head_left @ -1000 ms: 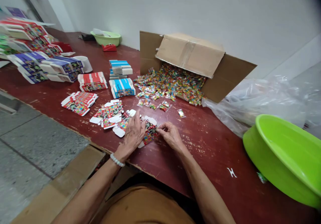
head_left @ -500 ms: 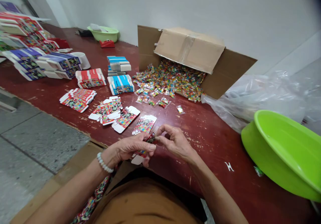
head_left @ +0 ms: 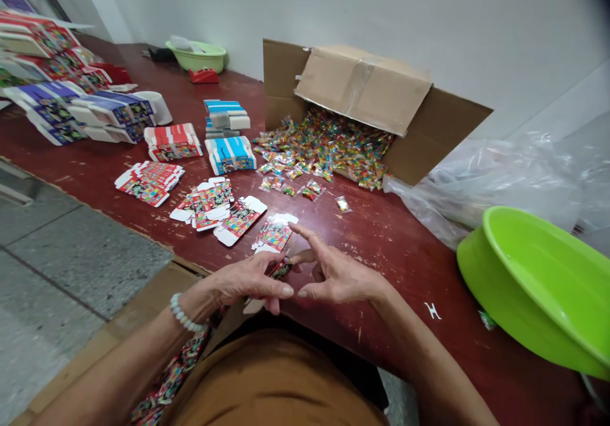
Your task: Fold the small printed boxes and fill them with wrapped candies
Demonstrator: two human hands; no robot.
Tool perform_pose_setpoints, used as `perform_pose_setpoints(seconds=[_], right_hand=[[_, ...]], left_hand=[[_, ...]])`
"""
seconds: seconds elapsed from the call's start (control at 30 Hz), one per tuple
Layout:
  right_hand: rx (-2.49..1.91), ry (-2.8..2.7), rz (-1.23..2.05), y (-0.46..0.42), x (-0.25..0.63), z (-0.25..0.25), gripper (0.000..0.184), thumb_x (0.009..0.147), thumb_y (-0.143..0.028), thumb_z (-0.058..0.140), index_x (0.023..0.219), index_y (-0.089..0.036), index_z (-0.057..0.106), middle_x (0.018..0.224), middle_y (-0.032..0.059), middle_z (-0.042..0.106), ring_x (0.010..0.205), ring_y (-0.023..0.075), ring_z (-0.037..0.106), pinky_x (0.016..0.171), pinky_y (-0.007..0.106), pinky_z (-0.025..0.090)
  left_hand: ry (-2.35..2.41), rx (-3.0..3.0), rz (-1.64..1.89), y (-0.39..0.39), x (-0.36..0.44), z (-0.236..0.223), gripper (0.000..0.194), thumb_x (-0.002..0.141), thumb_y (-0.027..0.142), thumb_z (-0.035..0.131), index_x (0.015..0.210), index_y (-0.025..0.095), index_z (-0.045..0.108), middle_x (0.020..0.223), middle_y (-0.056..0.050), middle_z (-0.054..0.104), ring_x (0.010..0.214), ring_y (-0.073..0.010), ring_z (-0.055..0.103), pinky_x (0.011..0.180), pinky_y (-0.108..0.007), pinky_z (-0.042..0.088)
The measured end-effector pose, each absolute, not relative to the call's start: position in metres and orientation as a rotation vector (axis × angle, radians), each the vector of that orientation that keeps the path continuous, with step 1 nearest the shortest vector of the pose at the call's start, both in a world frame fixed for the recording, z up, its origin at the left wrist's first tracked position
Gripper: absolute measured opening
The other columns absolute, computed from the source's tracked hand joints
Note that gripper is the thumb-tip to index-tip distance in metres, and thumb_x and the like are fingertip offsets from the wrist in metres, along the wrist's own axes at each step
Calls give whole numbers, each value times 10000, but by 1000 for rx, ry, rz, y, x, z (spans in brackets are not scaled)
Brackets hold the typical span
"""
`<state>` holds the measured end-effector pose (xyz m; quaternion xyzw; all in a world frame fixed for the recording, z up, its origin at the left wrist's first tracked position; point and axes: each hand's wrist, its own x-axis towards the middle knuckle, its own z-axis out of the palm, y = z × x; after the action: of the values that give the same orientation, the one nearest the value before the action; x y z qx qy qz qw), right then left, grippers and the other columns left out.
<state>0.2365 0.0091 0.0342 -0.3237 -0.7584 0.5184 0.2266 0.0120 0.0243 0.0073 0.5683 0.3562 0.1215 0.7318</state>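
Observation:
My left hand (head_left: pixel 248 281) is closed around a small flat printed carton (head_left: pixel 281 267) held just above the near edge of the red table (head_left: pixel 391 248). My right hand (head_left: pixel 333 272) meets it from the right, thumb and lower fingers pinching the same carton, index finger stretched out. Flat carton blanks (head_left: pixel 274 232) lie on the table just beyond my hands. A cardboard box (head_left: pixel 362 105) on its side spills several small colourful candy packets (head_left: pixel 324 152).
A bright green basin (head_left: pixel 543 286) sits at the right, a crumpled clear plastic bag (head_left: pixel 505 178) behind it. Folded red, blue and purple cartons (head_left: pixel 105 117) are stacked at the left. A second green basin (head_left: pixel 197 54) stands at the far back. Grey floor lies left of the table.
My hands lifted a flat carton off the table and drew it toward my body. My right index finger has now straightened out.

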Motion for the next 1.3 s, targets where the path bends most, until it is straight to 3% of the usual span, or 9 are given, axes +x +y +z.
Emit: perform_pose_setpoints(seconds=[0.13, 0.27, 0.43, 0.6, 0.67, 0.77, 0.87, 1.13, 1.3], right_hand=[[-934, -2117, 1233, 3, 232, 32, 1026, 743, -141, 707, 1569, -316, 123, 1297, 104, 648, 810, 183, 668, 709, 316, 525], [-1188, -1715, 1082, 5, 218, 11, 662, 779, -240, 715, 1395, -278, 475, 1285, 84, 648, 611, 104, 577, 602, 276, 495], [-1178, -1276, 1466, 9, 200, -10, 253, 843, -414, 646, 916, -175, 681, 747, 15, 678, 547, 125, 574, 550, 265, 486], [-1260, -1355, 1134, 7, 198, -7, 199, 839, -352, 637, 793, -167, 693, 735, 14, 694, 643, 138, 603, 615, 249, 480], [-1246, -1338, 1114, 6, 198, -5, 196, 841, -333, 638, 943, -173, 689, 792, 15, 715, 678, 142, 621, 638, 249, 492], [-1178, -1157, 1210, 5, 193, -7, 446, 807, -316, 687, 1220, -205, 560, 781, -21, 694, 671, 135, 622, 640, 244, 501], [-1072, -1017, 1275, 4, 185, -12, 408, 776, -329, 719, 1147, -209, 597, 791, -19, 681, 697, 134, 616, 666, 247, 501], [-1076, -940, 1435, 12, 189, -13, 268, 696, -393, 803, 717, -161, 671, 673, -18, 635, 606, 94, 540, 633, 238, 457], [-1040, -871, 1677, 24, 197, -10, 446, 560, -318, 895, 930, -198, 677, 725, -39, 658, 602, 100, 586, 620, 244, 483]], left_hand=[[859, 1213, 331, 28, 12, 8, 510, 703, 350, 804, 1155, 164, 656, 619, -1, 687, 565, -149, 607, 537, -228, 425], [880, 1104, 546, 25, 23, 4, 376, 684, 364, 828, 981, 179, 688, 753, -9, 690, 592, -144, 613, 546, -259, 517], [898, 1016, 688, 19, 35, -6, 373, 674, 398, 838, 890, 143, 672, 746, -33, 695, 638, -163, 644, 596, -283, 563], [1030, 1103, 913, 12, 38, -10, 440, 735, 381, 798, 1064, 170, 596, 914, -46, 739, 751, -180, 702, 650, -272, 580], [1052, 1060, 1069, 6, 40, -10, 599, 724, 354, 808, 1204, 219, 476, 1024, -54, 745, 764, -194, 728, 656, -311, 604], [1071, 1058, 1216, -4, 43, -10, 673, 733, 316, 807, 1265, 244, 401, 1076, -70, 742, 737, -180, 741, 668, -303, 612], [1054, 1074, 1288, -9, 45, -8, 583, 768, 323, 779, 1248, 229, 462, 1149, -92, 722, 799, -171, 741, 711, -275, 607], [1101, 963, 1051, -5, 35, 7, 405, 751, 470, 769, 1002, 190, 616, 714, 2, 713, 551, -142, 643, 478, -222, 536], [1094, 1022, 1111, -1, 34, 3, 323, 749, 429, 781, 896, 173, 650, 770, 3, 715, 630, -114, 642, 564, -186, 529]])
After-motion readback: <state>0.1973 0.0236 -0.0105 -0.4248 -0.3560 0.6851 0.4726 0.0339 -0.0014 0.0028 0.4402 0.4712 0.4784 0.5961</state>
